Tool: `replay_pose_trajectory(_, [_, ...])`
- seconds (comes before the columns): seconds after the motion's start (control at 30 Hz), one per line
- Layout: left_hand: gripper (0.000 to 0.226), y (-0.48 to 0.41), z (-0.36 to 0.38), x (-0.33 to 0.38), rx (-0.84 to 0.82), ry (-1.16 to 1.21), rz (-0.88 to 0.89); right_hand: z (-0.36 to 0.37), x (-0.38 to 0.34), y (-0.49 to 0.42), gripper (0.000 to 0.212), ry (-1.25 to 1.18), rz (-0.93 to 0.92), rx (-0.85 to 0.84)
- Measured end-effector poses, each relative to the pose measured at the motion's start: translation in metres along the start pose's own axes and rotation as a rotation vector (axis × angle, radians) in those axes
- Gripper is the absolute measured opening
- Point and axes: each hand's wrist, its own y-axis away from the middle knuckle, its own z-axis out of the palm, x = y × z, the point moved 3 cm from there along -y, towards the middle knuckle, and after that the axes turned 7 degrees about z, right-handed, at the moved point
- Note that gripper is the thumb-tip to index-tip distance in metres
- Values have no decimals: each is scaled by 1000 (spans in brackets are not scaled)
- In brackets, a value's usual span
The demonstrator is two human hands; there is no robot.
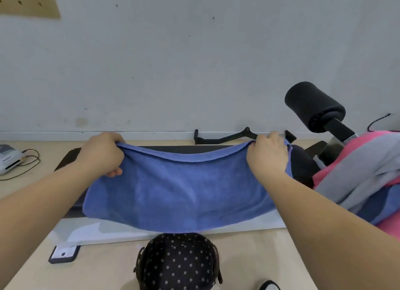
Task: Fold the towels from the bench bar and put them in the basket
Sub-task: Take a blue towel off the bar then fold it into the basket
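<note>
Gripping blue towel (pixel 179 194) by far hem: left hand (pixel 101 154) curled round left corner, right hand (pixel 267 154) pinching right corner, both near far edge of surface (pixel 184 148). Two layers show at hem. Towel spreads across surface and drapes over near edge. Pink and grey towels (pixel 363 170) heaped at right end. Dark dotted basket (pixel 177 263) just below near edge.

Blue towel (pixel 179 192), frame centre: spread across black bench pad (pixel 184 148), two layers showing at its upper edge.
Left hand (pixel 101 153), right hand (pixel 268 153): each grips an upper corner.
Pink and grey towels (pixel 363 166): heaped at right edge.
Dark dotted basket (pixel 177 261): bottom centre.
Foam roller (pixel 311 103): right of centre.
</note>
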Motion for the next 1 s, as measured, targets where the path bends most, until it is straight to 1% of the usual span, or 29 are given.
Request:
replay_pose_trajectory(0.03, [44,-8,5,-3,17,109,-43,11,-6,-7,18,8,-12,20])
replay_pose_trajectory(0.07, [44,-15,12,-7,25,167,-69,23,-10,-13,19,9,-16,34])
replay_pose_trajectory(0.13, [43,-31,25,-16,29,210,-103,45,-15,-27,22,8,-2,32])
replay_pose_trajectory(0.2, [41,-49,40,-26,35,220,-106,67,-19,-38,25,11,19,-4])
replay_pose_trajectory(0.33, [41,-90,64,-38,55,49,-28,109,-23,-60,23,-1,29,-95])
replay_pose_trajectory(0.4, [41,-107,72,-42,45,13,-36,126,-21,-71,25,-14,41,-100])
replay_pose_trajectory(0.5, [40,-130,78,-46,83,-28,-11,142,-20,-83,27,-72,41,-104])
replay_pose_trajectory(0.57, [47,-138,79,-47,131,-76,-5,147,-22,-87,26,-112,37,-112])
replay_pose_trajectory(0.67, [56,-131,80,-47,182,-25,-18,148,-28,-85,27,-116,-24,-64])
replay_pose_trajectory(0.73, [54,-118,79,-47,198,-6,55,141,-38,-75,27,-135,-70,-13])
replay_pose_trajectory(0.77, [52,-110,78,-47,191,-12,100,135,-47,-68,28,-171,-92,-24])
replay_pose_trajectory(0.83, [47,-92,76,-50,138,-26,144,120,-70,-45,29,-310,-174,-139])
replay_pose_trajectory(0.9, [47,-71,77,-52,52,-79,153,104,-96,-12,32,-425,-270,-337])
replay_pose_trajectory(0.93, [50,-61,79,-51,14,-126,165,96,-108,7,36,-412,-319,-423])
replay_pose_trajectory(1.0, [59,-38,88,-49,-79,-211,185,87,-125,44,50,-225,-385,-519])
